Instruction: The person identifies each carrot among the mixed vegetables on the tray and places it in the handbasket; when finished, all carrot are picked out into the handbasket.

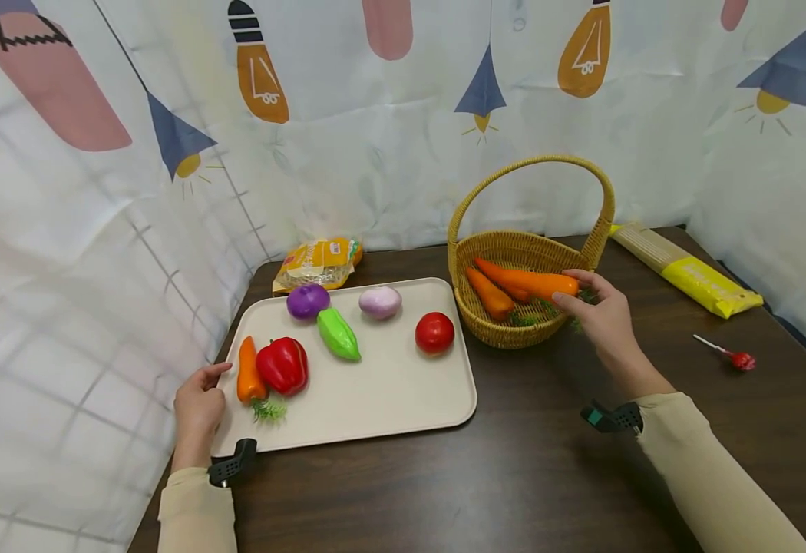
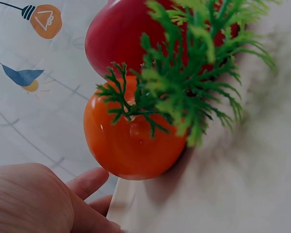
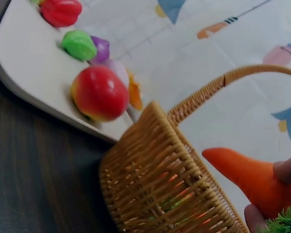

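Two beige sleeves [image 1: 707, 468] enter at the lower left and lower right of the head view, above a dark wooden table [image 1: 479, 484]. At left, the left hand [image 1: 199, 407] lies at the left rim of a cream tray [image 1: 389, 392], index finger extended to the edge and thumb near it; whether the fingers close on the rim cannot be told. Along the tray's left side lies a tray carrot [image 1: 248, 372], its green leaves toward the bottom of the frame, with a red bell pepper [image 1: 283, 366] against its right side. Right of centre, the right hand [image 1: 606, 315] pinches an orange carrot [image 1: 551, 285] between thumb and fingers, holding it above a wicker basket [image 1: 507, 338] with its tip pointing left; the right wrist view shows that tip free above the rim. A basket carrot [image 1: 489, 296] lies inside. Near the tray's right end sits a red round fruit [image 1: 434, 333]; a green vegetable [image 1: 338, 335] occupies the middle. Toward its far edge lie a purple vegetable [image 1: 308, 301] and a pale lilac oval one [image 1: 380, 302]. At far right is a red lollipop [image 1: 742, 361]; beyond it, a yellow packet [image 1: 707, 286] slants. Behind the tray rests a yellow bag [image 1: 316, 265], and a lamp-patterned curtain [image 1: 389, 153] closes the background.
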### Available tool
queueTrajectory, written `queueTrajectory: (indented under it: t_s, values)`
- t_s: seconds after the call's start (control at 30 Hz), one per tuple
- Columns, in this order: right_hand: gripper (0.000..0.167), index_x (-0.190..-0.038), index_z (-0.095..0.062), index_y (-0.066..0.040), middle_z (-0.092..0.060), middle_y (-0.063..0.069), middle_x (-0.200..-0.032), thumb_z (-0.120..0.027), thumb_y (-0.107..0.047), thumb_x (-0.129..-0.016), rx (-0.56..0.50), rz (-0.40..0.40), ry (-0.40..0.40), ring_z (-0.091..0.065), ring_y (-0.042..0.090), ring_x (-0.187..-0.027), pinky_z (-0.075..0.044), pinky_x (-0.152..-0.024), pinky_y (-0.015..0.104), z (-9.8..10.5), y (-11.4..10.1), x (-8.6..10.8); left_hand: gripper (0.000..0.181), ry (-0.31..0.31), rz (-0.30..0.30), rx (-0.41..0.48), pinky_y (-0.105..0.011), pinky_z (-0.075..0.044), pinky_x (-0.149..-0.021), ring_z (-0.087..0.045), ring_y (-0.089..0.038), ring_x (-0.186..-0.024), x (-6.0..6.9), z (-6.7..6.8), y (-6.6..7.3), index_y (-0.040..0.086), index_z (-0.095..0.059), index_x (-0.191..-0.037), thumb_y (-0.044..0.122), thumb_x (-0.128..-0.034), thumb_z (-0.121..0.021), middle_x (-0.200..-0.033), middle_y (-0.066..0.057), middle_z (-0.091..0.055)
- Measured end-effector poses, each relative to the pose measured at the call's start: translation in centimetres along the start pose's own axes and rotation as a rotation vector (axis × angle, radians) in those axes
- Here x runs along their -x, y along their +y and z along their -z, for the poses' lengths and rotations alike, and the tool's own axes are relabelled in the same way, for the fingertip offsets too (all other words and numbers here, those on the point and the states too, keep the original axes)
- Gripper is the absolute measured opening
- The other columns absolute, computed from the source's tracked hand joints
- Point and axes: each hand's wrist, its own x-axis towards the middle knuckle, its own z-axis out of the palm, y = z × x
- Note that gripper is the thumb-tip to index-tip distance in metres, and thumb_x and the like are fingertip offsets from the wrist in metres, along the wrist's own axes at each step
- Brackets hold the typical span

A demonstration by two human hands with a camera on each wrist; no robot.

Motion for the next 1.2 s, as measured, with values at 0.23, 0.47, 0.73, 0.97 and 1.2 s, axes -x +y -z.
queueTrajectory:
  t_s: [0.23, 0.47, 0.73, 0.97, 1.2]
  values:
    - [0.052, -0.136, -0.054, -0.008, -0.046, 0.003, -0.121, -0.068, -0.027, -0.090, 0.029, -0.041, 0.076, -0.050, 0.012, -0.098, -0.047, -0.072, 0.014, -0.9, -0.5, -2.4, 0.061, -0.009, 0.000, -0.008, -0.030, -0.038, -0.080, -0.045, -0.034, -0.115, 0.1, 0.3, 0.2, 0.004, -0.057, -0.135, -0.010, -0.0783, -0.038, -0.133, -0.021, -0.053]
    - [0.052, -0.138, -0.052, -0.009, -0.044, 0.011, -0.132, -0.064, -0.031, -0.092, 0.073, -0.100, 0.072, -0.053, 0.014, -0.097, -0.049, -0.076, 0.020, -2.2, -0.8, -4.8, 0.060, -0.015, -0.012, -0.008, -0.028, -0.038, -0.079, -0.045, -0.034, -0.114, 0.2, 0.3, 0.2, 0.004, -0.057, -0.134, -0.010, -0.0787, -0.038, -0.132, -0.021, -0.054]
    - [0.051, -0.139, -0.051, -0.010, -0.048, 0.014, -0.140, -0.060, -0.033, -0.094, 0.217, -0.135, 0.071, -0.051, 0.027, -0.109, -0.046, -0.078, 0.027, -2.8, -0.3, -6.0, 0.060, -0.027, -0.008, 0.018, -0.042, -0.042, -0.096, -0.044, -0.036, -0.120, 0.3, -0.1, 0.1, 0.002, -0.055, -0.135, -0.011, -0.0791, -0.036, -0.137, -0.022, -0.051]
    - [0.049, -0.140, -0.051, -0.009, -0.045, 0.015, -0.140, -0.058, -0.030, -0.096, 0.164, -0.171, 0.036, -0.056, 0.025, -0.103, -0.048, -0.076, 0.027, -3.1, -0.3, -6.8, 0.061, -0.025, -0.004, 0.033, -0.053, -0.035, -0.106, -0.042, -0.039, -0.125, 0.4, 0.1, 0.1, 0.002, -0.054, -0.136, -0.011, -0.0792, -0.035, -0.139, -0.023, -0.049]
    - [0.049, -0.138, -0.050, -0.004, -0.050, 0.018, -0.139, -0.059, -0.025, -0.095, 0.210, -0.108, 0.037, -0.048, 0.035, -0.120, -0.044, -0.092, 0.046, -3.0, -0.4, -6.6, 0.061, -0.026, -0.008, 0.009, -0.043, -0.040, -0.095, -0.044, -0.037, -0.121, 0.3, 0.3, 0.2, 0.002, -0.055, -0.135, -0.011, -0.0786, -0.037, -0.136, -0.022, -0.051]
